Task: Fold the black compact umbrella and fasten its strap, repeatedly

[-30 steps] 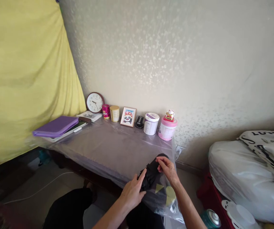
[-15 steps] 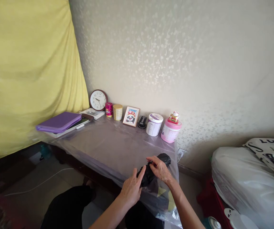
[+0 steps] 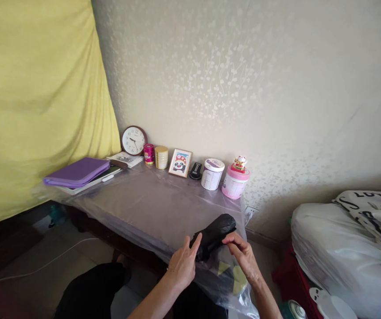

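A black folded umbrella [image 3: 217, 230] lies slantwise over the right front part of the plastic-covered table [image 3: 150, 199]. My left hand [image 3: 184, 263] grips its near end, with the thumb and index finger along the upper side. At the umbrella's right edge, my right hand [image 3: 242, 254] has its thumb and index finger pinched together on the edge of the dark cloth. The other right fingers are curled. What exactly sits between those fingertips is too small to make out.
Along the wall stand a clock [image 3: 134, 140], a pink can [image 3: 149, 154], a yellow-lidded jar [image 3: 161, 158], a panda picture [image 3: 180, 163], a black device [image 3: 196, 171], a white tub [image 3: 212, 175] and a pink tub [image 3: 235, 184] topped by a cat figurine [image 3: 239, 163]. A purple folder [image 3: 77, 172] lies left.
My right hand has moved from on top of the umbrella to its right edge, uncovering the upper side. My left hand keeps its hold. The view has shifted slightly.
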A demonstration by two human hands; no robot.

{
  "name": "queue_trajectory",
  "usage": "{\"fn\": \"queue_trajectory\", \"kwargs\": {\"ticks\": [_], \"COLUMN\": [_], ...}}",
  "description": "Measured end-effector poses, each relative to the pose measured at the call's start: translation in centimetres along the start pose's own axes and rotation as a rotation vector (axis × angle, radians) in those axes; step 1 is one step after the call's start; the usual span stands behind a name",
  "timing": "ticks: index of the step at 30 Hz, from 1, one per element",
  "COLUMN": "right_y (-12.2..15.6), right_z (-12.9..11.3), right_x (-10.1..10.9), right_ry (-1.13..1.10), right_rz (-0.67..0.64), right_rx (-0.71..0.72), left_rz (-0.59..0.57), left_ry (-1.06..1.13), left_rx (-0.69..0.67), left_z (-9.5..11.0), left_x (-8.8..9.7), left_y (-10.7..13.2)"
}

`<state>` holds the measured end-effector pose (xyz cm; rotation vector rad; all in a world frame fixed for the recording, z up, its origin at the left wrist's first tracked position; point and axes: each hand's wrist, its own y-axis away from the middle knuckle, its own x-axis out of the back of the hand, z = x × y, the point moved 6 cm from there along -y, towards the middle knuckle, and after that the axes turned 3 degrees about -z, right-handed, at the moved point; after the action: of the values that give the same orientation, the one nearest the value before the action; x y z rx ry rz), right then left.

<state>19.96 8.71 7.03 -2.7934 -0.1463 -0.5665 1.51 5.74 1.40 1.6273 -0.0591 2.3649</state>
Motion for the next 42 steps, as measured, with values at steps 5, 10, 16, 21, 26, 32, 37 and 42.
{"fn": "queue_trajectory", "kwargs": {"ticks": [5,10,16,21,26,32,37,42], "right_y": [2.2,2.5,2.7,2.7,3.2,3.8,4.1,4.3], "right_z": [4.2,6.6,7.5,7.5,7.5,8.3,8.7,8.4], "right_x": [1.0,0.0,0.3,0.2,0.8,1.6,1.9,1.8], "right_ry": [-0.232,-0.363,-0.35,-0.336,-0.38,-0.488,-0.572,-0.548], "right_rz": [0.254,0.381,0.4,0.401,0.544,0.672,0.72,0.709], "right_rx": [-0.205,-0.254,-0.262,-0.246,-0.199,-0.203,-0.202,-0.191], "left_rz": [0.001,-0.116,-0.291,-0.125,0.009,-0.052,-0.143,-0.023], "left_ry": [0.12,0.501,0.674,0.49,0.02,0.349,0.508,0.435], "left_rx": [0.013,0.055,0.108,0.148,0.15,0.128,0.084,0.072], "left_z": [-0.2,-1.1,-3.1,-3.7,-2.6,-3.3,-2.1,-1.4], "left_x": [0.4,0.7,1.1,2.7,2.9,3.2,4.2,6.3], "left_y": [0.1,-0.4,-1.0,-0.3,-0.5,-1.1,-0.2,0.4]}}
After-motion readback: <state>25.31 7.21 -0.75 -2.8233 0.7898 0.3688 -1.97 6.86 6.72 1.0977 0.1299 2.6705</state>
